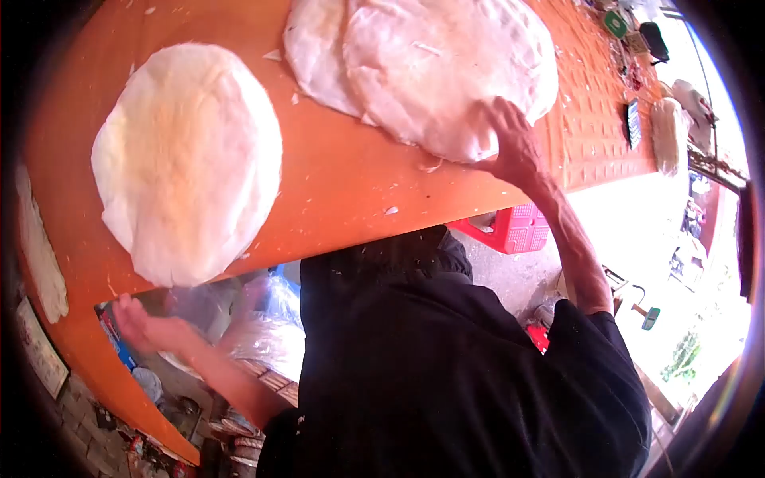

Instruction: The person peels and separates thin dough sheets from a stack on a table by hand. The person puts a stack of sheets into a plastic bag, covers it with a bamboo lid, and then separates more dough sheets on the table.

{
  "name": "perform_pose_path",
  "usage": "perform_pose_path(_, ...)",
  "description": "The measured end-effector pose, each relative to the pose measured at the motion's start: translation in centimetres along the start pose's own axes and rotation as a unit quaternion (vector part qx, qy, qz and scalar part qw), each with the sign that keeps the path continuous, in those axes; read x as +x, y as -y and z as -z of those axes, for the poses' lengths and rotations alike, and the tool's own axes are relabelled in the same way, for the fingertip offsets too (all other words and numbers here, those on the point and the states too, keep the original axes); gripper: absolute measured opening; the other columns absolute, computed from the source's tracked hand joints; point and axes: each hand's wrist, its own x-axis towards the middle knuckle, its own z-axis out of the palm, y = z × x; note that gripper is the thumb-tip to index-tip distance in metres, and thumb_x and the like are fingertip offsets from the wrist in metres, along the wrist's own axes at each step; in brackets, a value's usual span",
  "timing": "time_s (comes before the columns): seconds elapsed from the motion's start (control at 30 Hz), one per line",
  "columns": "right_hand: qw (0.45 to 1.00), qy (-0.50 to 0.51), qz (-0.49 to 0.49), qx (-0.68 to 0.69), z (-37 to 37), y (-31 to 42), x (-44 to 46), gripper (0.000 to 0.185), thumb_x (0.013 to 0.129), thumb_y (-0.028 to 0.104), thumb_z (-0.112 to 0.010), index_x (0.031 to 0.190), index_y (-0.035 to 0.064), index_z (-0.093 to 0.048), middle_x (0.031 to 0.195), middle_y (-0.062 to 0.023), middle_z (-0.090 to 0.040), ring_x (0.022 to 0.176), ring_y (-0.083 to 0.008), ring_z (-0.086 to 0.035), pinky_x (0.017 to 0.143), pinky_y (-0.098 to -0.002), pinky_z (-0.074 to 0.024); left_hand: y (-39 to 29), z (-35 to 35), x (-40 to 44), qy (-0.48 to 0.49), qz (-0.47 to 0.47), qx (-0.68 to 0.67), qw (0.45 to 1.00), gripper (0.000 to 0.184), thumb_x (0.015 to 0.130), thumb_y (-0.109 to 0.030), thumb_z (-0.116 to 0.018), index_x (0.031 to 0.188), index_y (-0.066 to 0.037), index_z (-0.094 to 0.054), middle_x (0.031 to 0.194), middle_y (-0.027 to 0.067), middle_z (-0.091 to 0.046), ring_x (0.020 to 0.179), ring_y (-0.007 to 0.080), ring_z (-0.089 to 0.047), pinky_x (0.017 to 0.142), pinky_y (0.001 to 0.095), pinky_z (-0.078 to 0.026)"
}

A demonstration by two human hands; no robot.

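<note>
My right hand rests on the near right edge of a white, soft, round pad. Its fingers are spread, the thumb apart from them along the rim. That pad overlaps another white pad, which shows at its left. A separate oval white pad, yellowish in the middle, lies flat on the left part of the orange table. Blurred by motion, my left hand is just off the table's near edge, below the oval pad, with fingers stretched out and nothing visible in them.
Small white scraps dot the table. A long white strip lies at the far left. At the right stand a dark ridged object and a white roll. Below the table are a red plastic crate and clear plastic bags.
</note>
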Motion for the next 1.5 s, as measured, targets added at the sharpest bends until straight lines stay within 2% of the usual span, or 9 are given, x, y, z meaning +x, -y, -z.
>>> perform_pose_path(0.1,0.998,-0.028,0.051,-0.019,1.1,-0.7,-0.4,0.079,0.061,0.030,-0.080,0.129,0.0082,-0.047,0.130,-0.0220,-0.044,0.121,-0.0407,-0.041,0.098,-0.0485,-0.0367,-7.3,-3.6,-3.8,0.027,-0.001,-0.084,0.996,0.028,0.084,-0.009,-0.058,0.106,0.007,-0.055,0.102,0.0146,-0.061,0.093,0.0229,-0.057,0.080,0.0315,-0.049)
perform_pose_path(0.17,0.992,-0.077,0.104,-0.001,1.7,-1.5,-0.6,0.061,0.065,0.018,-0.073,0.122,0.0078,-0.052,0.121,-0.0191,-0.051,0.114,-0.0362,-0.049,0.094,-0.0448,-0.0412,-9.9,-5.6,-6.7,0.196,-0.005,-0.158,0.968,0.023,0.088,-0.009,-0.055,0.104,0.007,-0.056,0.099,0.0153,-0.062,0.090,0.0209,-0.058,0.080,0.0308,-0.049)
perform_pose_path(0.3,0.980,-0.174,0.087,0.037,2.9,-2.3,0.0,0.047,0.065,0.008,-0.066,0.111,0.0068,-0.056,0.106,-0.0132,-0.058,0.098,-0.0305,-0.056,0.083,-0.0426,-0.0465,-12.3,-10.2,-15.0,0.486,0.108,-0.206,0.842,0.026,0.088,-0.005,-0.053,0.113,0.002,-0.052,0.094,0.0121,-0.063,0.089,0.0188,-0.060,0.076,0.0298,-0.050)
perform_pose_path(0.43,0.971,-0.113,0.208,0.019,0.9,-4.2,1.3,0.023,0.064,0.005,-0.060,0.087,0.0074,-0.061,0.082,-0.0069,-0.057,0.077,-0.0271,-0.058,0.066,-0.0383,-0.0490,-12.5,-13.7,-21.3,0.599,0.225,-0.220,0.736,0.025,0.091,-0.008,-0.053,0.114,0.003,-0.052,0.092,0.0097,-0.062,0.086,0.0158,-0.061,0.073,0.0259,-0.050)
perform_pose_path(0.7,0.962,-0.241,0.127,0.003,10.4,-1.8,3.9,0.006,0.074,0.009,-0.062,0.078,0.0097,-0.059,0.070,-0.0067,-0.058,0.067,-0.0245,-0.061,0.055,-0.0363,-0.0489,-13.8,-18.7,-24.1,0.622,0.404,-0.225,0.632,0.023,0.092,-0.018,-0.055,0.108,-0.002,-0.056,0.090,0.0086,-0.063,0.081,0.0167,-0.064,0.069,0.0262,-0.051)
perform_pose_path(0.87,0.991,-0.074,0.092,0.061,-1.3,-4.0,2.2,0.021,0.075,0.005,-0.053,0.094,0.0034,-0.063,0.091,-0.0144,-0.064,0.085,-0.0312,-0.061,0.073,-0.0421,-0.0504,-13.9,-21.4,-25.0,0.655,0.284,-0.235,0.659,0.019,0.092,-0.017,-0.053,0.105,-0.003,-0.057,0.092,0.0064,-0.064,0.082,0.0157,-0.063,0.069,0.0278,-0.051)
perform_pose_path(1.03,0.985,-0.137,0.074,0.073,0.7,-1.9,3.7,0.011,0.074,0.018,-0.059,0.070,0.0087,-0.056,0.068,-0.0086,-0.057,0.065,-0.0274,-0.060,0.055,-0.0385,-0.0487,-17.2,-20.8,-24.9,0.676,0.226,-0.168,0.681,0.019,0.092,-0.023,-0.055,0.087,-0.005,-0.054,0.076,0.0042,-0.060,0.066,0.0119,-0.058,0.055,0.0223,-0.043)
perform_pose_path(1.27,0.984,-0.145,0.044,0.092,0.8,-1.2,4.7,0.011,0.063,0.014,-0.063,0.056,0.0076,-0.057,0.054,-0.0114,-0.056,0.051,-0.0293,-0.058,0.043,-0.0388,-0.0422,-18.7,-22.1,-28.2,0.713,0.112,-0.192,0.665,0.016,0.092,-0.015,-0.054,0.098,-0.001,-0.055,0.094,0.0051,-0.060,0.084,0.0095,-0.057,0.072,0.0217,-0.047)
perform_pose_path(1.5,0.949,-0.300,0.060,0.074,3.3,-3.9,8.1,0.007,0.064,0.015,-0.061,0.058,0.0122,-0.059,0.056,-0.0092,-0.056,0.052,-0.0287,-0.057,0.045,-0.0400,-0.0416,-14.8,-26.9,-28.2,0.726,0.273,-0.189,0.602,0.050,0.095,-0.027,-0.046,0.139,-0.006,-0.033,0.117,0.0117,-0.052,0.111,0.0246,-0.052,0.097,0.0367,-0.040)
